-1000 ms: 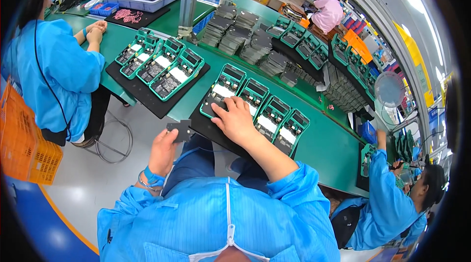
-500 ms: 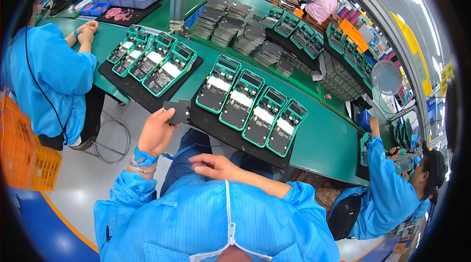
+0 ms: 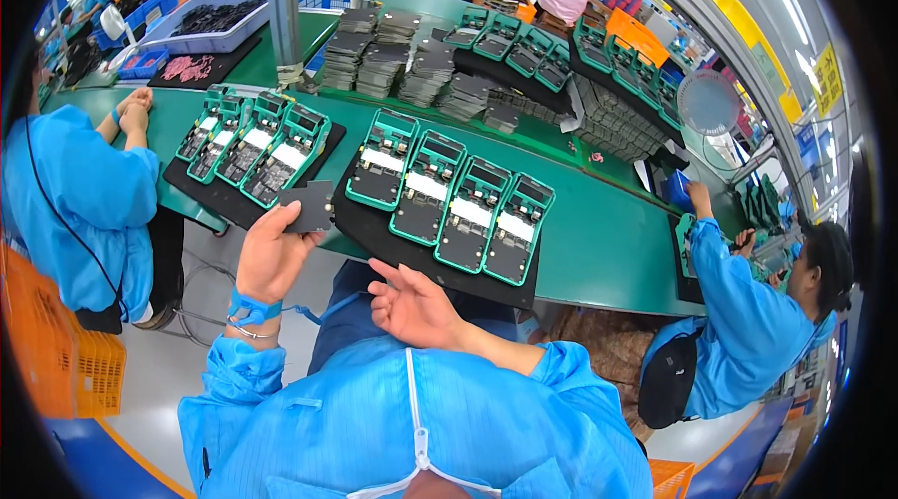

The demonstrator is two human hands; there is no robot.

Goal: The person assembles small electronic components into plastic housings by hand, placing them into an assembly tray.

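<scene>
My left hand (image 3: 271,258), with a blue strap at its wrist, pinches a thin dark-grey plate (image 3: 312,203) between thumb and fingers, just off the table's near edge. My right hand (image 3: 416,308) is held low in front of my body, fingers apart and nothing in it. Beyond both hands, several green device housings lie in a slanting row on a black mat (image 3: 348,226). One of these housings (image 3: 379,160) is nearest the plate. Each carries a white strip across its middle and dark flat parts inside.
Further left, more green housings (image 3: 288,155) lie on another mat. Stacks of dark plates (image 3: 385,64) stand at the back of the green table (image 3: 599,260), near a metal post (image 3: 283,8). Co-workers in blue sit at left (image 3: 89,190) and right (image 3: 748,312).
The view has shifted, so the table lies further left in it. My right hand has turned and spread its fingers. My left hand still holds the plate.
</scene>
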